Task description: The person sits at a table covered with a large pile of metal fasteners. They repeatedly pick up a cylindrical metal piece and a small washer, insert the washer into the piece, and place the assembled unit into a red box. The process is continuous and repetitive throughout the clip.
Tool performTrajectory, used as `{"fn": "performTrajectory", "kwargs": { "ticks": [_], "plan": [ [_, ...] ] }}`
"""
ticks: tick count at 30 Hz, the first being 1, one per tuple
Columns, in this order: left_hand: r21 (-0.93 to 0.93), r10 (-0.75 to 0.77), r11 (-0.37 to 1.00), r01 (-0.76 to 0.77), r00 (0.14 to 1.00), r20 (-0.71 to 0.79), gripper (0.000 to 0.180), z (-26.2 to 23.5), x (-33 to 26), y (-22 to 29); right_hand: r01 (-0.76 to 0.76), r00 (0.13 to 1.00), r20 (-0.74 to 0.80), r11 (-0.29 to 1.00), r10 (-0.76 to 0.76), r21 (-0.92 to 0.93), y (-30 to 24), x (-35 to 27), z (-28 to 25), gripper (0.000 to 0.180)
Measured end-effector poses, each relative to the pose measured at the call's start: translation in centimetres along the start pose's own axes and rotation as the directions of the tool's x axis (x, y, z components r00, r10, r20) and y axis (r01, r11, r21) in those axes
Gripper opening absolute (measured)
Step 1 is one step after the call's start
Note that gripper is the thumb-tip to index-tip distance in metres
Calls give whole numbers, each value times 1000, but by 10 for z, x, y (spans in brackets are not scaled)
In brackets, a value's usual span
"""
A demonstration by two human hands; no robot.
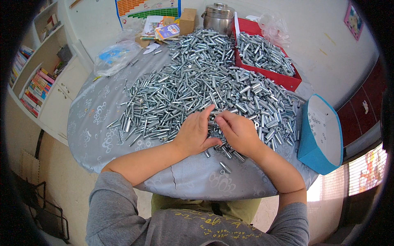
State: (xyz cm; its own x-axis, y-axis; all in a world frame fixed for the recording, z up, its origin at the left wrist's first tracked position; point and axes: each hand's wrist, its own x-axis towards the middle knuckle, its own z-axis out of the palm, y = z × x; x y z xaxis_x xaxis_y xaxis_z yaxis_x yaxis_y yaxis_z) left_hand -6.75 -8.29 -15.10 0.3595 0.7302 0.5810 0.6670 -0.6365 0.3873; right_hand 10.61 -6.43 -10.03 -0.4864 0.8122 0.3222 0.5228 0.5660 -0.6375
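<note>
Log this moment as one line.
left hand: at metal tubes, thumb spread | right hand: over same tubes, fingers curled, hold unclear | red box: more tubes inside | blue box: right edge of table

My left hand (192, 132) has its fingers (204, 117) extended, thumb (212, 142) spread below them; just beside those fingertips, my right hand (242, 131) is curled.

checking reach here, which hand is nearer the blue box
Right: the right hand is over the metal pieces, left of the blue box; the left hand is farther left.
</note>
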Motion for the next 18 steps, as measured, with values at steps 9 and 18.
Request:
{"fn": "performTrajectory", "kwargs": {
  "ticks": [9, 18],
  "plan": [
    [7, 39, 999, -39, 998, -47, 93, 1, 0, -1, -61, 995, 92, 990, 49, 127, 5, 0, 5, 16],
    [35, 48, 998, -47, 999, -19, 92, -1, 1, 1, -114, 984, 148, 989, 100, 89, -3, 1, 0, 16]
  ]
}}
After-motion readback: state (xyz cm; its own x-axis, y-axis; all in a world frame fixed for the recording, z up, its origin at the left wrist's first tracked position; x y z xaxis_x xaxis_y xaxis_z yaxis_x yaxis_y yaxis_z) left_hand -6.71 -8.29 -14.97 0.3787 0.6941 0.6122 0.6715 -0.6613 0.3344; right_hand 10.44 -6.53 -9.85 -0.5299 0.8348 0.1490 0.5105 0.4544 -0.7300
